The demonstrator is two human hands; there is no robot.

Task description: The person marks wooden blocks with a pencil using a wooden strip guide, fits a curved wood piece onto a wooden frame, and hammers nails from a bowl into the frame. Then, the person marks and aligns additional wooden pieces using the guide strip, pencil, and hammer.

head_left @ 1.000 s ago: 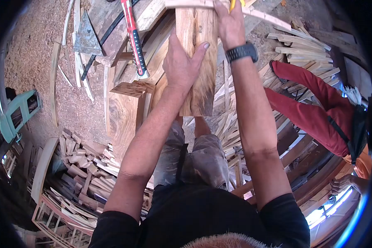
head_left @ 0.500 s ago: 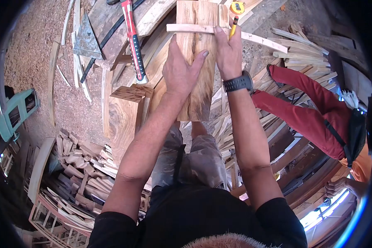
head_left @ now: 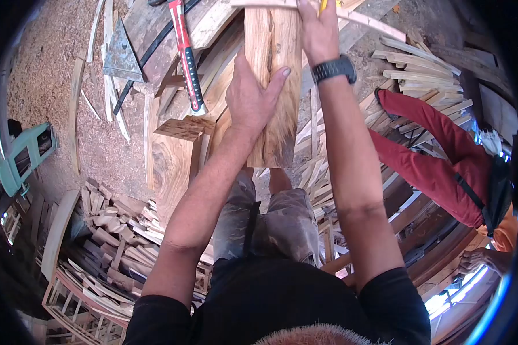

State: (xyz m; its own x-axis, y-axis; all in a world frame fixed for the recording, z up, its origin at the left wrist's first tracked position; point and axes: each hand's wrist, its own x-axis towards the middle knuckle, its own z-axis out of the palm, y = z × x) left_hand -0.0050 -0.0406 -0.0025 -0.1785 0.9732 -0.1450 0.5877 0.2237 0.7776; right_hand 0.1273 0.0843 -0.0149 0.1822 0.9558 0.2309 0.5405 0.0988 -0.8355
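A grained wooden board (head_left: 282, 75) with a dark crack extends away from me above my legs. My left hand (head_left: 249, 103) grips its left edge, thumb lying across the top face, fingers partly hidden along the side. At the far end, a thin pale wooden strip (head_left: 377, 26) lies crosswise over the board, jutting out to the right. My right hand (head_left: 320, 37), with a black watch on its wrist, is closed on this strip near the board's right edge. A yellow pencil (head_left: 323, 4), cut off by the top of the view, is also held in that hand.
A red-and-black-handled hammer (head_left: 189, 66) and a triangular metal plate (head_left: 122, 54) lie to the left. Pale sticks (head_left: 423, 77) and wood scraps (head_left: 109, 230) are heaped on both sides. At right is a person in red trousers (head_left: 426, 172); a green tool (head_left: 26, 158) stands far left.
My right hand has moved away from me along the board, taking the strip and pencil with it. My left hand stays in place. The tape measure has left the view.
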